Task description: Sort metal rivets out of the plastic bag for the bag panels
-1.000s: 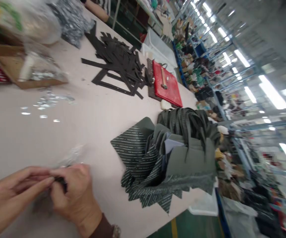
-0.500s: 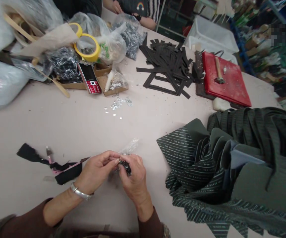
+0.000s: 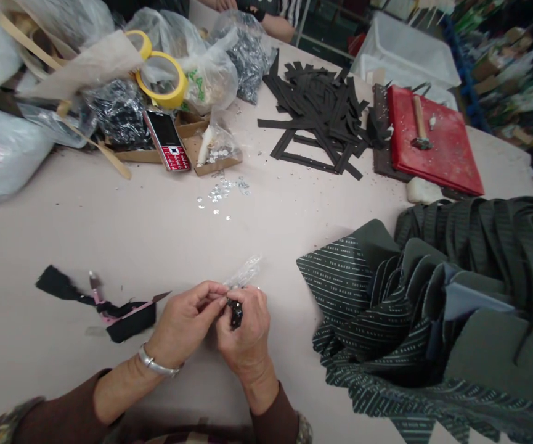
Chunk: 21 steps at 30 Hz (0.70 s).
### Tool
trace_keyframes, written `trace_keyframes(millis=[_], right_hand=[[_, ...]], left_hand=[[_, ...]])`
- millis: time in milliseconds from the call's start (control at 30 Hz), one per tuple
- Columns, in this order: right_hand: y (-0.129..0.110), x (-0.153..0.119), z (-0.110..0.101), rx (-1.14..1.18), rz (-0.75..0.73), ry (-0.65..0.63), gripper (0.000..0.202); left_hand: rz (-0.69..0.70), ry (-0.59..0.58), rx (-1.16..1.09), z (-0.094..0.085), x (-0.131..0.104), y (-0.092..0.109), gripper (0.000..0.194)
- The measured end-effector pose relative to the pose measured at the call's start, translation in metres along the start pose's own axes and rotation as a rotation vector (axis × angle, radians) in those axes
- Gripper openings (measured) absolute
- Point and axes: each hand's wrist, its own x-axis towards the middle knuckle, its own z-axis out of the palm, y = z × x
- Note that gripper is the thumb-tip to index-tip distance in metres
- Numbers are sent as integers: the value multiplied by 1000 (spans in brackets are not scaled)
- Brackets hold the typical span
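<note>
My left hand and my right hand meet over the near table, pinching a small clear plastic bag between them. Its crumpled end sticks out beyond the fingers, and small dark shiny pieces show between my right thumb and fingers. Exactly what those pieces are is too small to tell. Left of my left hand lies a pair of pink-framed scissors with black cloth wrapped on the handles, its pointed blade towards my wrist.
Small silvery discs are scattered ahead, near a cardboard tray and a red phone. Black strips lie in a heap at the back. A hammer rests on a red block. Printed dark fabric pieces are piled at right.
The view has shifted slightly. My hands keep hold of the bag, and the dark pieces show a little more upright between my right fingers.
</note>
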Motion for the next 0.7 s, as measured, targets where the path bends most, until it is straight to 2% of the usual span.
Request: trace_keyframes(millis=[233, 433, 567, 700], right_hand=[[2, 0, 2, 6, 4, 28, 24], [0, 2, 2, 9, 17, 44, 24], [3, 2, 0, 8, 29, 22, 23], [5, 1, -2, 14, 55, -1, 25]], left_hand=[[163, 39, 123, 1, 0, -4, 9], [246, 37, 108, 0, -2, -12, 12], [211, 28, 32, -1, -2, -13, 13], [68, 3, -92, -1, -1, -9, 9]])
